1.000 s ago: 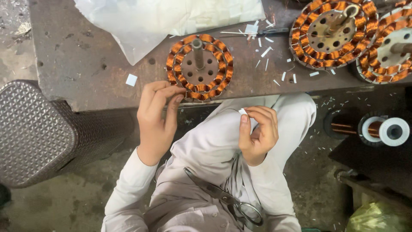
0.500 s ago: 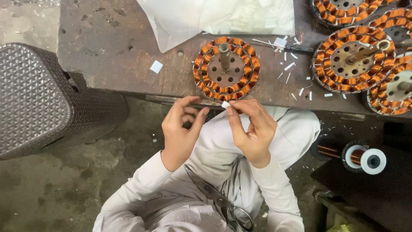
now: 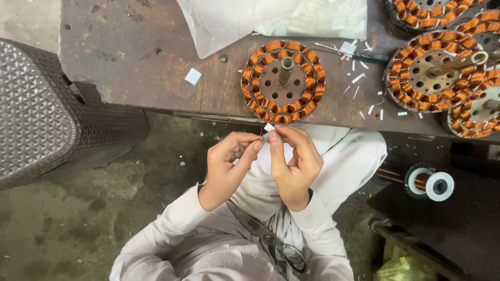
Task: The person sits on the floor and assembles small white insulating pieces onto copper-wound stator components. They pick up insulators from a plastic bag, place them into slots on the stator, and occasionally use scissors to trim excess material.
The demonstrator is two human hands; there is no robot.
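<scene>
White scrap [image 3: 269, 127] half-hidden between pinching hands [image 3: 260, 166].

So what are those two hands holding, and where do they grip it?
The left hand and right hand pinch a small white slip by its lower edge, just below the copper-wound stator.

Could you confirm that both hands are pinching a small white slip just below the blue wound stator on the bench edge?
Not quite: the head view shows the round wound stator is copper-orange, not blue. Both hands do pinch the small white slip below it.
</scene>
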